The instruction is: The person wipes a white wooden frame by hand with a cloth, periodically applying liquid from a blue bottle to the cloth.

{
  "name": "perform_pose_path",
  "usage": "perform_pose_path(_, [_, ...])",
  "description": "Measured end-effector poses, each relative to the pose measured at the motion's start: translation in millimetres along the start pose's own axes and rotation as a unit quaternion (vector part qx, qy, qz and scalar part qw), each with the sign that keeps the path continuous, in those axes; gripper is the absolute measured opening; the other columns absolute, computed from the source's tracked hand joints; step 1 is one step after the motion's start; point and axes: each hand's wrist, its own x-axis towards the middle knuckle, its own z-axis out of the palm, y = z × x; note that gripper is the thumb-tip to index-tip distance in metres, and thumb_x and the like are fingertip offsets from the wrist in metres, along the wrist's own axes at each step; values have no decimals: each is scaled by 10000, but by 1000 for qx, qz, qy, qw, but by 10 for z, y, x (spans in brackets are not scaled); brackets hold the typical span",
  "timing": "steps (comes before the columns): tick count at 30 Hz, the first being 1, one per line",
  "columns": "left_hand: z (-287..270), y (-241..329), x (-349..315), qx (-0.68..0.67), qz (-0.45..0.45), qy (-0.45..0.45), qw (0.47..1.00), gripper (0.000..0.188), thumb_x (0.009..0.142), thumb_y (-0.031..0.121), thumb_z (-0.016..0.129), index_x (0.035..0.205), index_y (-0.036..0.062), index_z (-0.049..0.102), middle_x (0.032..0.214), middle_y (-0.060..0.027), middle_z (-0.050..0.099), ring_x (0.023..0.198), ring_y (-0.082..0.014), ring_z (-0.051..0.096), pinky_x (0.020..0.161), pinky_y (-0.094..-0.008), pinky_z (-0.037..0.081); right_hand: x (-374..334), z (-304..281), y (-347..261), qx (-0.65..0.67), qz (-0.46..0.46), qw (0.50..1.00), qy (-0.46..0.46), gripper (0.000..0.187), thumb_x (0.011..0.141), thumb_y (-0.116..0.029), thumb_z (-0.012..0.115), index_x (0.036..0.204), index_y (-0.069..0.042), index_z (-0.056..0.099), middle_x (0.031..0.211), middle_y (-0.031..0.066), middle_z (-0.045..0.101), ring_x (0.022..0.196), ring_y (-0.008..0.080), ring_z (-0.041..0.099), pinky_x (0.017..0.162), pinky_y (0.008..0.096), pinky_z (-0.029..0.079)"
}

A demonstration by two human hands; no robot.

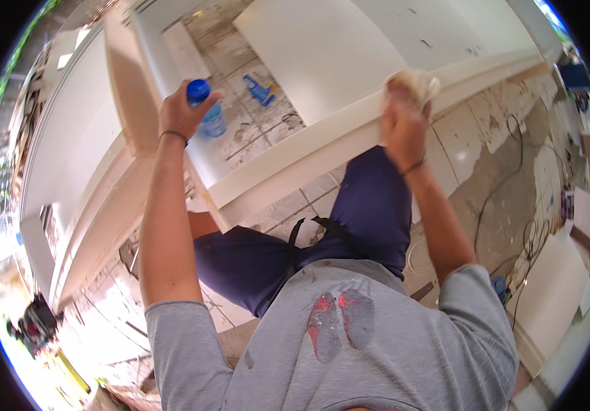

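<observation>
My left hand (180, 115) is wrapped round a clear plastic bottle (214, 123) with a blue cap, above the inner left side of a white cabinet frame (281, 156). In my right hand (404, 129) is a bunched, cream-coloured rag (417, 85), against the frame's near rail toward its right end. The hand and rag are slightly blurred. Part of the bottle is hidden behind my left fingers and thumb.
Inside the frame a blue-and-yellow tool (259, 90) lies on the stained tile floor. A large white panel (322, 48) spans the frame's far part. Tall white boards (69, 144) stand at left. A dark cable (490, 198) trails over the floor at right.
</observation>
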Motion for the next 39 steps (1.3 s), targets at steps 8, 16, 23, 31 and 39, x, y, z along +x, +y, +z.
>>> perform_pose_path(8, [-13,45,-74,34,-2,-18,999,640,733,698,676,995,116,646,818,-122,704,803,-328,686,724,-425,540,-386,-50,-818,89,-181,977,-63,200,864,-131,630,1052,-118,697,1222,56,648,1231,218,557,1156,502,200])
perform_pose_path(16, [42,-40,-88,32,-12,6,999,625,750,649,705,1029,94,639,828,-106,708,804,-292,698,739,-380,546,124,-170,-823,135,-344,923,-112,167,714,-89,696,865,-157,675,921,-31,617,930,167,596,903,382,408])
perform_pose_path(23, [-105,106,-81,47,-23,-20,998,613,755,608,702,1076,92,620,934,-191,693,907,-374,662,808,-458,520,317,-141,-730,123,-428,881,-159,182,703,-85,672,866,-164,668,897,-38,603,875,161,586,820,336,420])
perform_pose_path(31, [-98,94,-79,42,-15,-30,999,620,758,592,708,1081,71,617,944,-183,692,931,-365,656,819,-454,518,332,-96,-728,135,-467,861,-152,189,708,-81,651,886,-142,660,910,-27,599,860,172,583,813,338,432])
perform_pose_path(39, [-48,124,-116,29,-32,-40,998,606,753,575,721,1073,68,630,957,-184,694,945,-366,655,844,-449,515,311,-83,-865,121,-478,854,-166,210,701,-78,653,903,-134,654,928,-19,607,880,170,580,815,343,436])
